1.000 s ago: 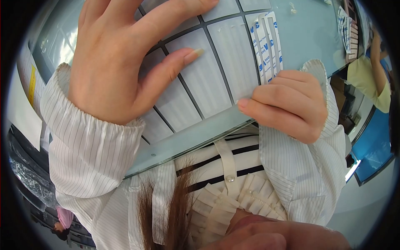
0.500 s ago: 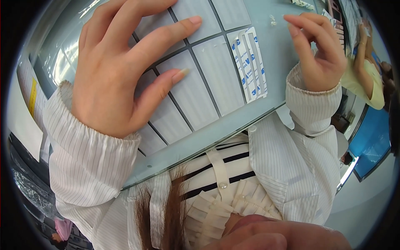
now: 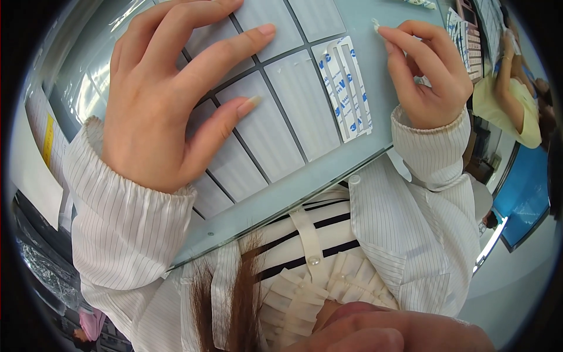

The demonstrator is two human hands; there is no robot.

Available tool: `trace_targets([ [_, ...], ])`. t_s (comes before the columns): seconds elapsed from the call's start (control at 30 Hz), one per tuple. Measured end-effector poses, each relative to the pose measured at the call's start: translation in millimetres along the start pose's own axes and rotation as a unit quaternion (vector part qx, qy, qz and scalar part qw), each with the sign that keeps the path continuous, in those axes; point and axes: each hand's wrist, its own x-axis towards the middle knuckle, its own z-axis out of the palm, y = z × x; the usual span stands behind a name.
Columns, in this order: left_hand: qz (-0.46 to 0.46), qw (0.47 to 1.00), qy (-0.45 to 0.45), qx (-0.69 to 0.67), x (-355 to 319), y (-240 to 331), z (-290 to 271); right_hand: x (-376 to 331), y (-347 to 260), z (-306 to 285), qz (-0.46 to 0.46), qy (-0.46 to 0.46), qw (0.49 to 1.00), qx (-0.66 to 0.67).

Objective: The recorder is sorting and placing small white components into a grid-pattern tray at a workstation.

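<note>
My left hand (image 3: 170,94) lies flat, fingers spread, on a row of pale ribbed rectangular sheets (image 3: 287,111) laid on the light blue-green table (image 3: 293,193). My right hand (image 3: 428,73) hovers at the table's right, pinching a tiny white piece (image 3: 375,24) between thumb and forefinger. Just left of it lies a sheet of white strips with blue marks (image 3: 347,88). Both wrists wear white striped cuffs.
The table's near edge runs diagonally across the middle; below it are my striped blouse and hair. Another person in a yellow top (image 3: 510,100) is at the far right. More marked strip sheets (image 3: 463,29) lie beyond my right hand.
My right hand has lifted off the strip sheet and moved up and right, now pinching a small white piece. My left hand stays pressed on the ribbed sheets.
</note>
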Motion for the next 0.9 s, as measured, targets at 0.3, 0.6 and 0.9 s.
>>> trace_targets([
  [0.3, 0.003, 1.0, 0.003, 0.003, -0.3, -4.4, 1.4, -3.4, 10.3, -2.3, -0.017, -0.019, 0.999, 0.035],
  [0.6, 0.006, 1.0, 0.008, 0.011, 1.9, -2.0, 1.8, 2.9, 10.3, -1.8, -0.051, 0.004, 0.999, 0.016],
  [0.9, -0.004, 1.0, 0.001, 0.014, 0.5, -3.3, 1.5, 0.6, -1.5, -7.3, -0.03, -0.015, 0.998, -0.043],
])
